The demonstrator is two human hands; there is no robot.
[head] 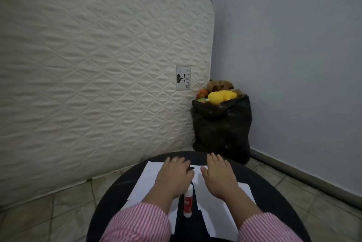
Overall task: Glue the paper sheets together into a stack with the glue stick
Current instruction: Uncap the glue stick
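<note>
A person is sitting at a round black table [274, 192], both hands lying palm down on white paper. The left hand [174, 175] is pressing flat on the left sheet [146, 181], fingers stretched out and close together, gripping nothing. The right hand [219, 177] is lying the same way on the right sheet [221, 216], fingers slightly spread, thumb pointing inward, also empty. The two sheets are sitting side by side with a narrow dark strip of table showing between them. In that strip the glue stick [188, 201] is lying on its side, white cap toward the hands, red label in the middle, just beside the left wrist. Pink-and-white striped sleeves [137, 224] are covering both forearms.

The paper is reaching close to the table's far edge, where the fingertips are nearly at the rim. Bare black surface is showing to the far left and far right of the sheets. Beyond the table a quilted mattress [98, 65] is leaning upright against the wall, its lower edge resting on the tiled floor [58, 212]. In the corner between the mattress and the grey wall [293, 65], a black plastic bag [221, 130] is standing open, filled to the top with soft toys [221, 93]: yellow, brown, orange and green ones are showing above its rim.
</note>
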